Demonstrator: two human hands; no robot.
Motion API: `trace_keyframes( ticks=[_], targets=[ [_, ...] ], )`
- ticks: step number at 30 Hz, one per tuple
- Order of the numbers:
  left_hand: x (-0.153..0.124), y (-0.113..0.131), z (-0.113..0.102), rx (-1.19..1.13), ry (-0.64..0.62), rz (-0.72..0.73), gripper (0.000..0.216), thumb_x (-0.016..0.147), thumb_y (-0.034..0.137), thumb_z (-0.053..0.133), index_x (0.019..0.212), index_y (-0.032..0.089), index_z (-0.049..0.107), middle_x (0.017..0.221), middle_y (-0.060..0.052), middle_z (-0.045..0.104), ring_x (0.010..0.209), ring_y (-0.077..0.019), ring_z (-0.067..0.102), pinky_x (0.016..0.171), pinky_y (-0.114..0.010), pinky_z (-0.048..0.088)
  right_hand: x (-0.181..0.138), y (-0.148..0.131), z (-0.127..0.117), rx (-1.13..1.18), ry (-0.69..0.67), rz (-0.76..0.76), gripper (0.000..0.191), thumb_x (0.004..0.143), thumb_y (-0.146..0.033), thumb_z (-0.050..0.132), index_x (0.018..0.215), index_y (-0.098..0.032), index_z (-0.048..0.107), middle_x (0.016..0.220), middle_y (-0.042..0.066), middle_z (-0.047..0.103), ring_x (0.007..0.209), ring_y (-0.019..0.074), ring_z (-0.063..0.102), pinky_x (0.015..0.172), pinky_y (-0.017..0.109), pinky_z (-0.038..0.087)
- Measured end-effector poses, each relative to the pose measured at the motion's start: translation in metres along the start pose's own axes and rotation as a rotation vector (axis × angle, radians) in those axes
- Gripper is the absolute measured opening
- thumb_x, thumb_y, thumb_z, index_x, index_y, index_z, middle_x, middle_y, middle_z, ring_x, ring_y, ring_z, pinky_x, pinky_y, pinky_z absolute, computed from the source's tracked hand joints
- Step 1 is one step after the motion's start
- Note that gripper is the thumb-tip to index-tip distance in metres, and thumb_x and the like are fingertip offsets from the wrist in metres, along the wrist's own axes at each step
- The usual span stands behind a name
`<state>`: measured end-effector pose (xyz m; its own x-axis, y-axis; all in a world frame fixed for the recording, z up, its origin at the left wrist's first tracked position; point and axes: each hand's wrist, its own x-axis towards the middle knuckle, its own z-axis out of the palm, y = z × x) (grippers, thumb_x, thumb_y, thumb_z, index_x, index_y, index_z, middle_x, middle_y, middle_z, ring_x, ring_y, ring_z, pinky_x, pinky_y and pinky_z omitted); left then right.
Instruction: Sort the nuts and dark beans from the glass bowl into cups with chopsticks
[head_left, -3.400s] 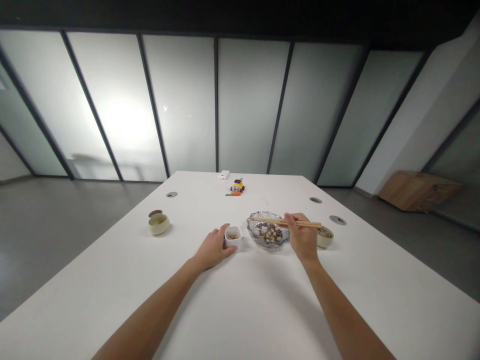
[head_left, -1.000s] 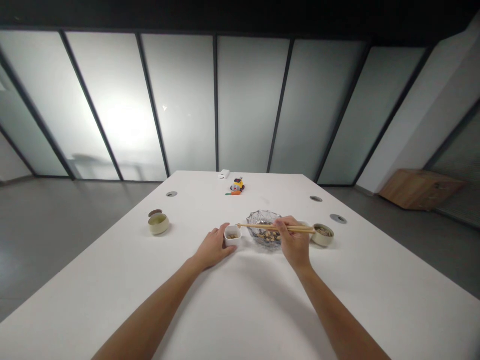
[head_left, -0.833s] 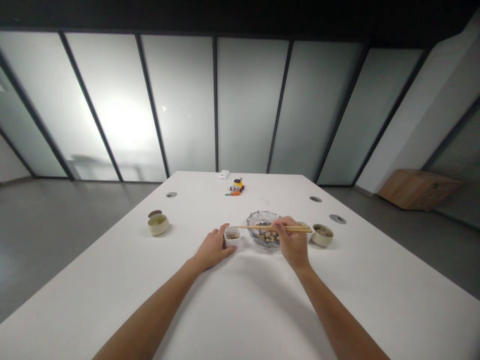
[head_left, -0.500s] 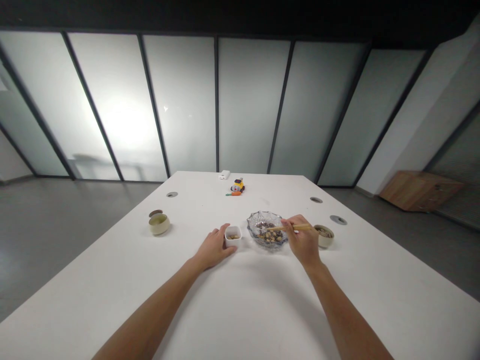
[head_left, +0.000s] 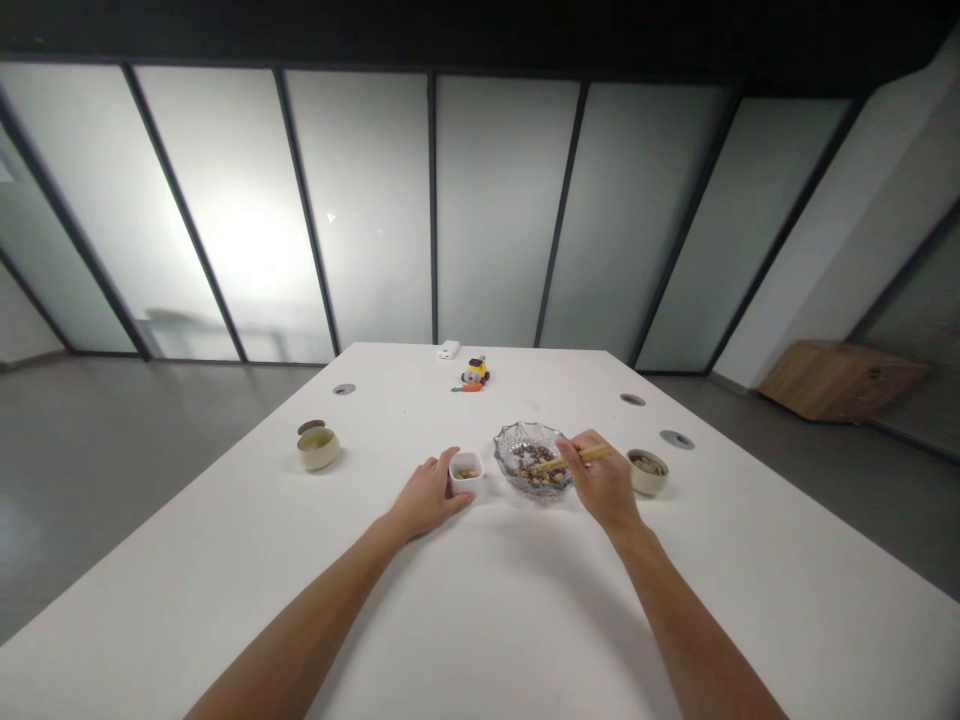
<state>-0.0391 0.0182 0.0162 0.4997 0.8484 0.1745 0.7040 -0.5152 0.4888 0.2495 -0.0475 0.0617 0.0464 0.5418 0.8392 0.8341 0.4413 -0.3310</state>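
Observation:
My left hand [head_left: 429,492] grips a small white square bowl [head_left: 466,487] by its side, thumb in front and fingers behind; a few light pieces lie inside it. In my right hand [head_left: 602,480] is a pair of wooden chopsticks [head_left: 553,464], slanting down to the left. Their tips reach into a scalloped clear glass bowl [head_left: 504,472] that holds mixed dark and tan pieces, like seeds and nuts. Whether the tips pinch a piece is too small to tell. Just right of my right hand stands a cream round bowl [head_left: 649,482] with pale contents.
Far left on the white table [head_left: 480,610] stands a greenish round bowl [head_left: 319,456], a brown disc [head_left: 311,427] behind it. Farther back are a yellow toy car [head_left: 476,370], an orange toy carrot [head_left: 471,387] and a white box [head_left: 448,350]. Round grommets [head_left: 677,440] sit near the table's edges.
The chopstick tips have dipped lower among the pieces in the glass bowl, and my right hand has shifted slightly left. My left hand and the white bowl have stayed put.

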Motion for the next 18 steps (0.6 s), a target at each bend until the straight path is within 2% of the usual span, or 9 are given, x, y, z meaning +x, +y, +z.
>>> trace_keyframes(
  ticks=[7, 12, 18],
  targets=[
    [0.0004, -0.0014, 0.0008, 0.000, 0.004, 0.004, 0.079, 0.089, 0.046, 0.070, 0.156, 0.017, 0.040, 0.128, -0.016, 0.069, 0.123, -0.0354, 0.062, 0.107, -0.044, 0.046, 0.0007, 0.0002, -0.0014, -0.017, 0.024, 0.006, 0.053, 0.106, -0.058, 0.046, 0.068, -0.024, 0.058, 0.067, 0.001, 0.060, 0.062, 0.0170, 0.057, 0.062, 0.031, 0.040],
    [0.0008, -0.0020, 0.0009, -0.008, -0.004, 0.001, 0.077, 0.089, 0.046, 0.070, 0.155, 0.018, 0.040, 0.128, -0.015, 0.070, 0.123, -0.0356, 0.062, 0.107, -0.045, 0.046, 0.0025, -0.0017, -0.0038, -0.012, 0.127, 0.041, 0.049, 0.106, -0.053, 0.050, 0.068, -0.024, 0.060, 0.067, 0.001, 0.061, 0.063, 0.0175, 0.058, 0.063, 0.031, 0.043],
    [0.0005, -0.0024, 0.0010, -0.017, 0.008, 0.006, 0.078, 0.089, 0.046, 0.071, 0.155, 0.020, 0.040, 0.135, -0.016, 0.067, 0.125, -0.0348, 0.061, 0.108, -0.044, 0.045, 0.0013, -0.0073, 0.0013, 0.100, 0.212, 0.149, 0.046, 0.104, -0.053, 0.054, 0.070, -0.023, 0.064, 0.069, 0.002, 0.065, 0.066, 0.0189, 0.061, 0.064, 0.032, 0.046]
  ],
)
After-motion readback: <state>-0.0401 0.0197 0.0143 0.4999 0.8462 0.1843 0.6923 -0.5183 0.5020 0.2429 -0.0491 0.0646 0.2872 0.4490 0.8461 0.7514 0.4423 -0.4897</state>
